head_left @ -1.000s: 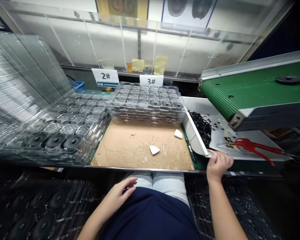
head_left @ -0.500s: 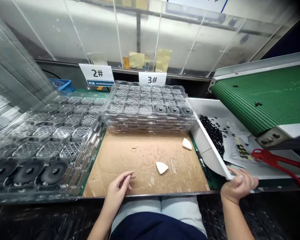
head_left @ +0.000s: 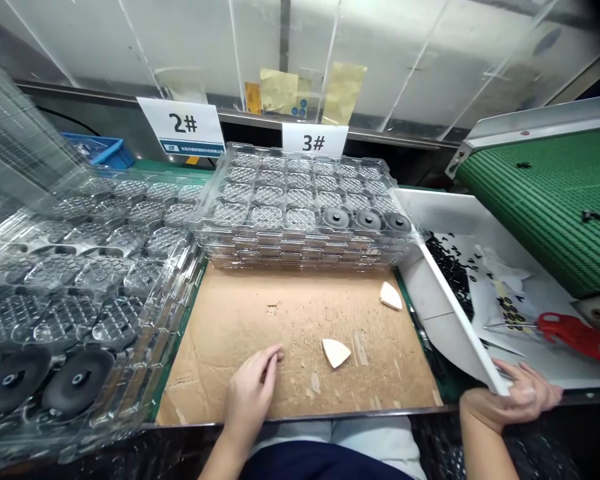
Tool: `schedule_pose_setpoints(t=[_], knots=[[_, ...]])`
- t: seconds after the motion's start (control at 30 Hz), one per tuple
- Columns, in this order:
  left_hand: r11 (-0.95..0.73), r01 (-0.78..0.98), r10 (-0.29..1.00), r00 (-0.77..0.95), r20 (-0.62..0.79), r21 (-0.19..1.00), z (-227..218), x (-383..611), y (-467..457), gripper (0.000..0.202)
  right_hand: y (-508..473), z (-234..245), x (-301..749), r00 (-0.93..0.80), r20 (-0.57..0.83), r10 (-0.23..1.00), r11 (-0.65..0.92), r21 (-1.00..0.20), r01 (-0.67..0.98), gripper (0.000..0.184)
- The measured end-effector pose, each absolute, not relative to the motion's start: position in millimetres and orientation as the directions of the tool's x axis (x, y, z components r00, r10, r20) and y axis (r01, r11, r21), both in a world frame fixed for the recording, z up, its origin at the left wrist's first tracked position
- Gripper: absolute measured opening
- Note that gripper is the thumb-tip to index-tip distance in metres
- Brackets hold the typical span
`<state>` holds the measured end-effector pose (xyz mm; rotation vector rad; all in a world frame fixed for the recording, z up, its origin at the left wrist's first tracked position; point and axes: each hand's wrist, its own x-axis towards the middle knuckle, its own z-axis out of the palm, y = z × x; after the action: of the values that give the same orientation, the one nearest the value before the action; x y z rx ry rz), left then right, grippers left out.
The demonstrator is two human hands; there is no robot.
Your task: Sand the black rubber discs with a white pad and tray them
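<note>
Head view: the left hand [head_left: 253, 393] rests empty on a cardboard sheet [head_left: 300, 320], fingers loosely curled, near a white triangular scrap [head_left: 337, 353]. The right hand [head_left: 510, 399] grasps the front corner of a white bin [head_left: 443, 313], which holds loose black parts [head_left: 450, 280] and red-handled scissors [head_left: 577, 337]. Behind the cardboard sits a stack of clear trays [head_left: 300, 200], with 3 black discs [head_left: 367, 220] at the right end of its front row.
</note>
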<state>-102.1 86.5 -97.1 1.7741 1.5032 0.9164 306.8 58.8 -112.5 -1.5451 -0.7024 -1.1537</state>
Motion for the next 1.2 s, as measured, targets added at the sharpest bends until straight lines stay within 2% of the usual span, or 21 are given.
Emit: schedule_pose_setpoints(t=[0.23,0.43,0.77,1.2], knots=[[-0.193,0.589,0.981,0.130,0.144,0.785,-95,-101,88,0.022,57,-110,303,0.389,0.917,-0.087,-0.326,-0.395,0.859,0.064],[-0.193,0.609,0.981,0.123,0.148,0.769,-94,-100,88,0.023,63,-104,298,0.386,0.913,-0.129,-0.324,-0.407,0.854,0.062],[-0.183,0.623,0.983,0.118,0.140,0.761,-94,-99,87,0.022,59,-102,296,0.425,0.902,-0.076,-0.358,-0.423,0.833,0.066],[-0.198,0.632,0.980,0.125,0.154,0.749,-98,-99,88,0.021,56,-112,305,0.371,0.924,-0.091,-0.285,-0.382,0.879,0.066]])
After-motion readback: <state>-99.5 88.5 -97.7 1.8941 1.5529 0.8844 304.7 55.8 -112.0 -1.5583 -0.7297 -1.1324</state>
